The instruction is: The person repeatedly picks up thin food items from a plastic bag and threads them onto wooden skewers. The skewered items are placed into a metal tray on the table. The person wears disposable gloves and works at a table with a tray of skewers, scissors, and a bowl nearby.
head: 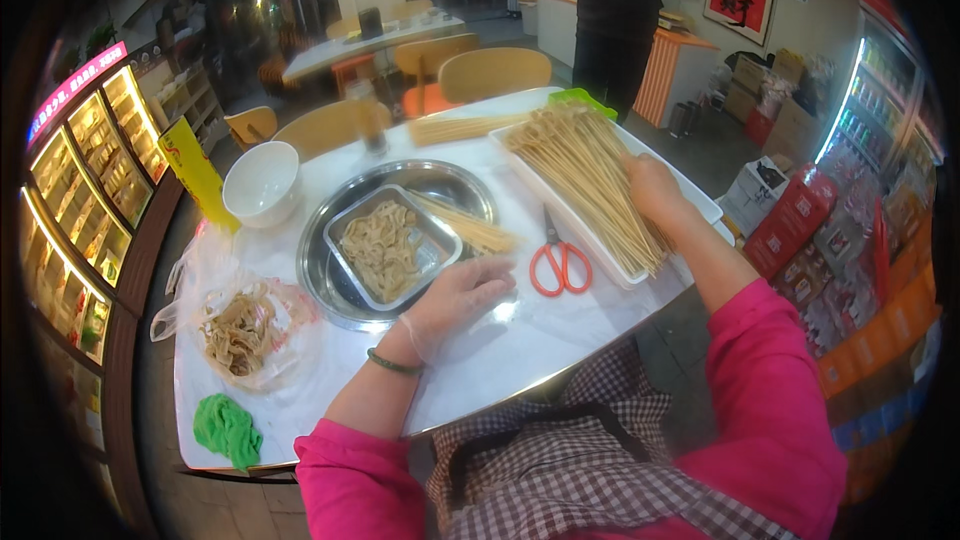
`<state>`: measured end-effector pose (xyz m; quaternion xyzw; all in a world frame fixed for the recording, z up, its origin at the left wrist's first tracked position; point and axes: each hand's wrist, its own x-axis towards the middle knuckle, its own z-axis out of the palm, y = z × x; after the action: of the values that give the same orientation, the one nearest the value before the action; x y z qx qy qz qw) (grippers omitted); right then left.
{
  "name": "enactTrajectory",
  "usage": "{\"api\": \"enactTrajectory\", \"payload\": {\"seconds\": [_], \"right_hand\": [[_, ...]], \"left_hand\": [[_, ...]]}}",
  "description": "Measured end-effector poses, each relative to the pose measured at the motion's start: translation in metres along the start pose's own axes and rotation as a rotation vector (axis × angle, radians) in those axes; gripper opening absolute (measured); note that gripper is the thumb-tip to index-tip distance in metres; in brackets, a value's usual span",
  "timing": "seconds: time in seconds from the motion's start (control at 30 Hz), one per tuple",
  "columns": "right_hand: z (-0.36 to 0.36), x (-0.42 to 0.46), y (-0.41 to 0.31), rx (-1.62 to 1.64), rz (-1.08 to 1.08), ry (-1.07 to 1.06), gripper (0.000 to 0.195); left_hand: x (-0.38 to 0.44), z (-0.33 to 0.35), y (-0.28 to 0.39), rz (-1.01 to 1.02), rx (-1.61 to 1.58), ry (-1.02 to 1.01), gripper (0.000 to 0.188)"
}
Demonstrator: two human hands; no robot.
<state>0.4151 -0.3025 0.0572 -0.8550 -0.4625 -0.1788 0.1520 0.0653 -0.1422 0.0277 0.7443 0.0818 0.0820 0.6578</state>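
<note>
My left hand point(474, 289), in a clear plastic glove, rests near the table's front edge, right of a square metal tray point(442, 240) that holds pale, folded strips of food point(381, 247). The tray stands in a round steel basin point(315, 240) with a bundle of thin sticks point(469, 225) beside it. Whether the fingers hold anything, I cannot tell. My right hand point(654, 186) lies at the right side of many skewers point(581, 172) in a white tray point(701, 202); its fingertips are partly hidden. Red-handled scissors point(559, 268) lie between my hands.
At the left are a white bowl point(262, 184), a plastic bag point(259, 352) with more strips, a green cloth point(227, 429) and a yellow box point(196, 176). More sticks point(465, 127) lie at the table's far edge. A person point(619, 15) in black stands beyond, near wooden chairs point(495, 73).
</note>
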Motion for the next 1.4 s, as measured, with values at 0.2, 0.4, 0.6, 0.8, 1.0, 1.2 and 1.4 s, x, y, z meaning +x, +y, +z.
{"api": "enactTrajectory", "payload": {"seconds": [0.2, 0.4, 0.6, 0.8, 1.0, 1.2, 1.4], "right_hand": [[-0.024, 0.003, -0.020, -0.009, 0.007, 0.023, 0.024], [-0.014, 0.016, -0.009, 0.147, 0.215, 0.008, 0.080], [-0.013, 0.006, -0.013, 0.379, 0.212, -0.316, 0.124], [-0.019, 0.001, -0.021, 0.367, 0.120, -0.314, 0.124], [-0.020, 0.006, -0.022, 0.324, 0.154, -0.368, 0.118], [-0.026, 0.003, -0.015, 0.267, 0.189, -0.267, 0.107], [-0.047, -0.012, 0.060, 0.027, 0.238, 0.071, 0.051]], "left_hand": [[-0.001, -0.001, 0.002, 0.004, 0.047, 0.000, 0.046], [-0.002, 0.001, 0.000, 0.023, 0.006, -0.004, 0.047], [-0.003, 0.000, 0.001, 0.042, 0.017, -0.010, 0.049], [-0.005, 0.001, 0.003, 0.031, 0.026, -0.010, 0.049], [0.000, 0.001, -0.005, -0.003, 0.016, -0.012, 0.051], [0.002, 0.000, -0.008, -0.014, -0.060, -0.027, 0.052], [-0.005, 0.010, 0.011, -0.043, -0.081, -0.003, 0.051]]}}
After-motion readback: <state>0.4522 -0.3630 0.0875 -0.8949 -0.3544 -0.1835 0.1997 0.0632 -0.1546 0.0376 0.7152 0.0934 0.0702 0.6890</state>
